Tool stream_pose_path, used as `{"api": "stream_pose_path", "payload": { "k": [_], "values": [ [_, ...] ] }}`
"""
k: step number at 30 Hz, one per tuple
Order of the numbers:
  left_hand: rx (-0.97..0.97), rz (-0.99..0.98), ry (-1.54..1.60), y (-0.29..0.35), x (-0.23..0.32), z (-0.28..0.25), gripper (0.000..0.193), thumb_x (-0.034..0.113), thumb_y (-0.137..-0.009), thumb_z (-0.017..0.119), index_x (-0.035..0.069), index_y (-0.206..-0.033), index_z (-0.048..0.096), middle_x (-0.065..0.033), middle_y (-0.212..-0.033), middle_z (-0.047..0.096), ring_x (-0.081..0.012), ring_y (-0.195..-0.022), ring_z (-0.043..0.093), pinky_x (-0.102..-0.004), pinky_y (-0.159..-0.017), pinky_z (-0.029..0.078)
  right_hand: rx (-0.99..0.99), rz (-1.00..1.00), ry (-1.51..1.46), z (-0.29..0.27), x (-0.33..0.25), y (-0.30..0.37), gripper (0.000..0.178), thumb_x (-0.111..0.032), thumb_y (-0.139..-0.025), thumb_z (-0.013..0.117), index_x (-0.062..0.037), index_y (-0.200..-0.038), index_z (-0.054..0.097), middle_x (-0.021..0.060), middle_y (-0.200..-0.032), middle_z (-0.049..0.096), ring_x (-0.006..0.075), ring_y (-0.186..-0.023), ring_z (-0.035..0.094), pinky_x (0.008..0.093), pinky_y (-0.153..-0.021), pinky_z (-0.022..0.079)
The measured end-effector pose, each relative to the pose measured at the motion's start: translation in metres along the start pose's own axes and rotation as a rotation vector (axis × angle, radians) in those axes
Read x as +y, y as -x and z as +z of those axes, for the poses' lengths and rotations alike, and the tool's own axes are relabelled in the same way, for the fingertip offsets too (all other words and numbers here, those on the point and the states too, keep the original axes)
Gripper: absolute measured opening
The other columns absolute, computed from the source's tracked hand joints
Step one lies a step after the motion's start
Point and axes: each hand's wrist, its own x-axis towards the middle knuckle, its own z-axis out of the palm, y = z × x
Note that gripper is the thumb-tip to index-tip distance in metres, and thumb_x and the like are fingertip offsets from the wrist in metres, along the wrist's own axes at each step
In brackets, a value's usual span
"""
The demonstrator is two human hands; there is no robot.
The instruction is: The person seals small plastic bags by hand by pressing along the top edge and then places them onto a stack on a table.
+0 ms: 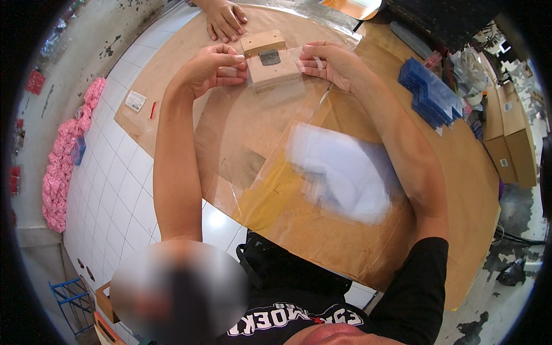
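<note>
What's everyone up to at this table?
One person has the left hand and right hand on either side of a wooden block, fingers apparently pinching a clear plastic sheet there. Another person's hand rests on the table just beyond. Blurred whitish sheets lie nearer the wearer; blue pieces are stacked at right.

bench (227, 138) open left of pale sheets (345, 167); wooden block (275, 72) obstructs between left hand (214, 70) and right hand (332, 64); another person's hand (224, 22) beyond.
</note>
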Motion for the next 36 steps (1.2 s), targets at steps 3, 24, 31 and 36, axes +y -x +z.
{"api": "stream_pose_path", "payload": {
  "k": [3, 24, 31, 36],
  "values": [
    [0.007, -0.007, 0.003, -0.001, -0.001, -0.004, 0.025, 0.016, -0.086, 0.073, 0.01, -0.099, 0.053, -0.0048, -0.094, 0.067, -0.0148, -0.082, 0.07, -0.0269, -0.076, 0.06, 0.007, 0.018, -0.027, -0.002, -0.001, -0.003, 0.036, -0.003, -0.089, 0.067, 0.0038, -0.119, 0.048, 0.0138, -0.097, 0.064, 0.0209, -0.085, 0.068, 0.0307, -0.077, 0.061],
    [0.037, 0.007, -0.023, 0.003, -0.002, -0.004, 0.025, 0.015, -0.084, 0.073, 0.011, -0.099, 0.052, -0.0042, -0.093, 0.066, -0.0145, -0.082, 0.069, -0.0277, -0.077, 0.06, 0.052, -0.005, 0.042, 0.007, -0.003, 0.008, 0.039, 0.0, -0.09, 0.063, 0.0058, -0.123, 0.043, 0.0169, -0.099, 0.061, 0.0244, -0.089, 0.067, 0.032, -0.08, 0.061],
    [0.041, -0.016, -0.007, 0.003, -0.001, -0.006, 0.026, 0.014, -0.083, 0.073, 0.009, -0.1, 0.053, -0.0052, -0.091, 0.064, -0.0154, -0.078, 0.07, -0.0289, -0.076, 0.061, 0.029, -0.008, 0.026, 0.002, -0.008, 0.006, 0.034, -0.005, -0.093, 0.06, 0.0048, -0.122, 0.047, 0.0185, -0.104, 0.059, 0.0273, -0.095, 0.066, 0.0351, -0.085, 0.06],
    [0.105, 0.005, -0.068, 0.003, -0.003, -0.006, 0.026, 0.022, -0.088, 0.069, 0.007, -0.104, 0.056, -0.0059, -0.091, 0.064, -0.0162, -0.081, 0.069, -0.0312, -0.077, 0.06, 0.136, -0.082, 0.163, 0.001, -0.011, 0.006, 0.029, -0.011, -0.094, 0.06, 0.0023, -0.119, 0.054, 0.0136, -0.107, 0.06, 0.0233, -0.099, 0.064, 0.0336, -0.087, 0.057]
  ]
}}
